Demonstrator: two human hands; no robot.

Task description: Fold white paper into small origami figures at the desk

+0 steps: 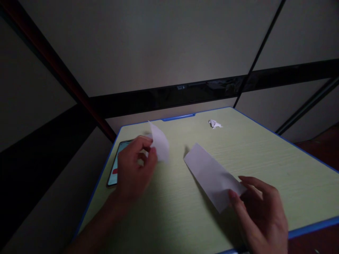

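At four o'clock over the worktop [172,204], the right hand [265,210] is loosely pinching a paper strip [208,173] by its near end, while at nine o'clock the left hand [134,167] is holding a curved paper piece [161,146] between nearly closed fingertips, beside a phone [114,169]. Both papers are already being held apart but seemingly lacking finished folds; at one o'clock, a folded paper figure [214,124] is lying, apparently complete.
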